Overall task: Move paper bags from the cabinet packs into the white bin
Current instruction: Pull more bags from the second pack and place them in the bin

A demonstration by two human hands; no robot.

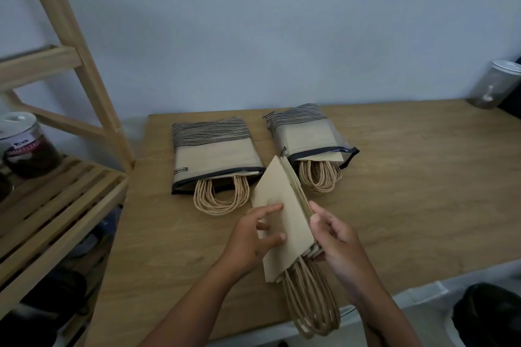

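item: stack of paper bags (284, 217), plain brown, folded flat, held on edge and tilted just above the wooden table top (408, 177), centre of the frame towards the bottom; its twisted paper handles (313, 307) hang past the table's near edge. left hand (251, 236): fingers spread narrow, two laid on the front face of the stack, holding it. right hand (335, 236): thumb against the stack's right edge, the other fingers curled under it, gripping. behind, centre of the frame: left pack (214, 149) and right pack (307, 135), striped, lying flat and apart on the table, mouths open towards the camera, each with handles of more bags sticking out. left of the frame: wooden shelf (56, 205) with a labelled jar (26, 144) on it. upper right: clear lidded container (496, 84). lower right: white surface (423, 293) below the table edge; cannot tell whether it is the bin.
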